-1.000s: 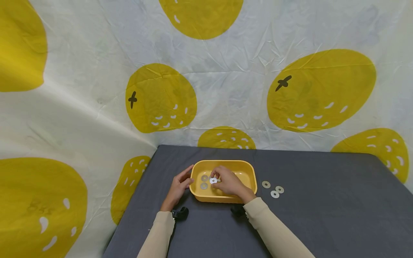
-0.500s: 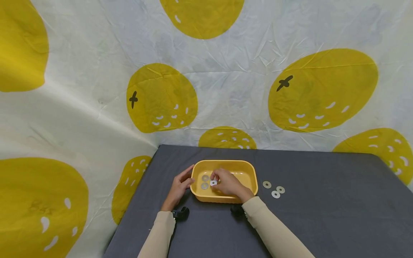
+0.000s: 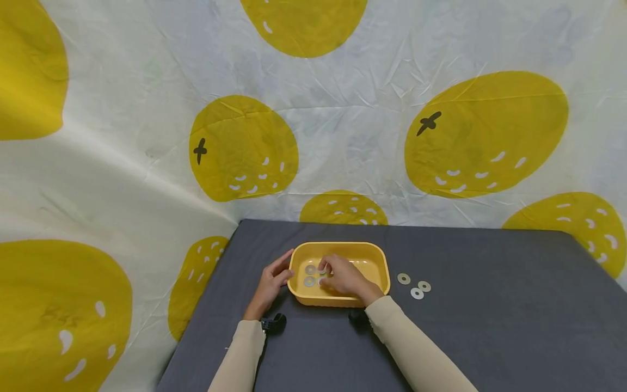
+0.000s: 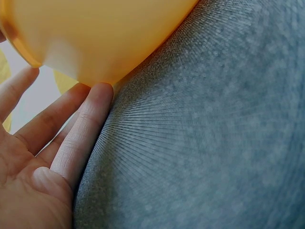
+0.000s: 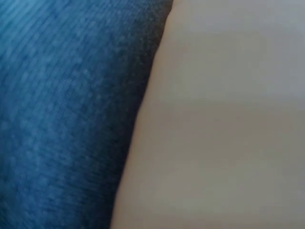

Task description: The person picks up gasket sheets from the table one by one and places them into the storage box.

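A yellow tray point(image 3: 378, 260) sits on the dark grey tablecloth point(image 3: 490, 305). My left hand point(image 3: 272, 282) lies flat against its left wall; in the left wrist view straight fingers point(image 4: 86, 126) touch the tray's wall point(image 4: 100, 38). My right hand point(image 3: 343, 275) reaches down into the tray, curled fingertips pinching a silver washer point(image 3: 321, 281) low over the floor. Two more washers point(image 3: 309, 270) lie in the tray just left of it. The right wrist view is blurred: only cloth point(image 5: 66, 105) and a pale surface.
Three loose washers point(image 3: 404, 279) lie on the cloth right of the tray. The cloth's left edge point(image 3: 206, 305) runs close to my left arm. A wrinkled white backdrop with yellow fruit prints point(image 3: 245, 147) hangs behind the table.
My right hand has sunk lower into the tray with the washer, bringing it down beside the two lying there. The left hand has stayed against the tray.
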Available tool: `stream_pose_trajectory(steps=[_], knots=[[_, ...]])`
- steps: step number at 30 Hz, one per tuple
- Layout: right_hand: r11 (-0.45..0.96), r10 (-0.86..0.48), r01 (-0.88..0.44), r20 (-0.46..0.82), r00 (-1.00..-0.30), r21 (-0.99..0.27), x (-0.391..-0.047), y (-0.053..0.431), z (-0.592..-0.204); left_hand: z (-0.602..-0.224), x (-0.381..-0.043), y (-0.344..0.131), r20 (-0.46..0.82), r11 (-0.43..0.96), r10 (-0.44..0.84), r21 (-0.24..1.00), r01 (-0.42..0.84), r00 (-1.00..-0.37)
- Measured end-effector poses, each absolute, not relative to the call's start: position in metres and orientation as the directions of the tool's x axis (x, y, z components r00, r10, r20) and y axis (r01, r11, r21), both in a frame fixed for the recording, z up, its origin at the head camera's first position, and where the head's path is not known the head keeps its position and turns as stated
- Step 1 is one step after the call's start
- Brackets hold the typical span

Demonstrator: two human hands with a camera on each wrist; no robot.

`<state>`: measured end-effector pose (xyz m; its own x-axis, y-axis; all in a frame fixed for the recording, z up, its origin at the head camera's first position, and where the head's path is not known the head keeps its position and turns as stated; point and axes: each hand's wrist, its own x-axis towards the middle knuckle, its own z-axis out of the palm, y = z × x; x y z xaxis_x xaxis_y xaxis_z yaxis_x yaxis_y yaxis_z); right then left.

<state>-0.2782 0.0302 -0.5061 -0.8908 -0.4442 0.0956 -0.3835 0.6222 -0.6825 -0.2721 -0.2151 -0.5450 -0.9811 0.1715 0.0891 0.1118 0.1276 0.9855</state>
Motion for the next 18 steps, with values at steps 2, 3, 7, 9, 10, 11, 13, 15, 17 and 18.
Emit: stream_pose_trajectory(steps=[2, 3, 7, 9, 10, 11, 13, 15, 17, 18], knots=[[0.612, -0.417, -0.362, 0.102, -0.903, -0.704, -0.277, 0.031, -0.505, -0.546, -0.272, -0.215, 0.090, 0.130, 0.170, 0.985, 0.113, -0.981], [0.597, -0.400, -0.346, 0.106, -0.911, -0.723, -0.276, 0.031, -0.504, -0.546, -0.272, -0.214, 0.091, 0.128, 0.170, 0.985, 0.113, -0.981], [0.456, -0.349, -0.307, 0.149, -0.925, -0.836, -0.272, 0.036, -0.492, -0.546, -0.272, -0.214, 0.089, 0.128, 0.171, 0.986, 0.112, -0.981], [0.375, -0.342, -0.313, 0.183, -0.922, -0.873, -0.268, 0.042, -0.484, -0.546, -0.272, -0.214, 0.089, 0.126, 0.171, 0.986, 0.112, -0.981], [0.337, -0.344, -0.322, 0.202, -0.917, -0.885, -0.267, 0.046, -0.480, -0.546, -0.271, -0.214, 0.089, 0.127, 0.169, 0.986, 0.112, -0.982], [0.310, -0.347, -0.332, 0.219, -0.912, -0.891, -0.265, 0.052, -0.476, -0.546, -0.271, -0.214, 0.091, 0.127, 0.168, 0.985, 0.113, -0.982], [0.277, -0.353, -0.361, 0.254, -0.900, -0.891, -0.262, 0.065, -0.470, -0.545, -0.271, -0.214, 0.094, 0.128, 0.167, 0.985, 0.116, -0.981], [0.264, -0.350, -0.385, 0.284, -0.893, -0.884, -0.260, 0.082, -0.466, -0.545, -0.271, -0.214, 0.097, 0.129, 0.168, 0.984, 0.120, -0.981], [0.269, -0.334, -0.403, 0.308, -0.891, -0.875, -0.258, 0.102, -0.464, -0.544, -0.270, -0.214, 0.097, 0.129, 0.170, 0.984, 0.120, -0.981], [0.281, -0.321, -0.407, 0.315, -0.893, -0.869, -0.257, 0.113, -0.464, -0.543, -0.270, -0.214, 0.097, 0.128, 0.172, 0.984, 0.120, -0.980]])
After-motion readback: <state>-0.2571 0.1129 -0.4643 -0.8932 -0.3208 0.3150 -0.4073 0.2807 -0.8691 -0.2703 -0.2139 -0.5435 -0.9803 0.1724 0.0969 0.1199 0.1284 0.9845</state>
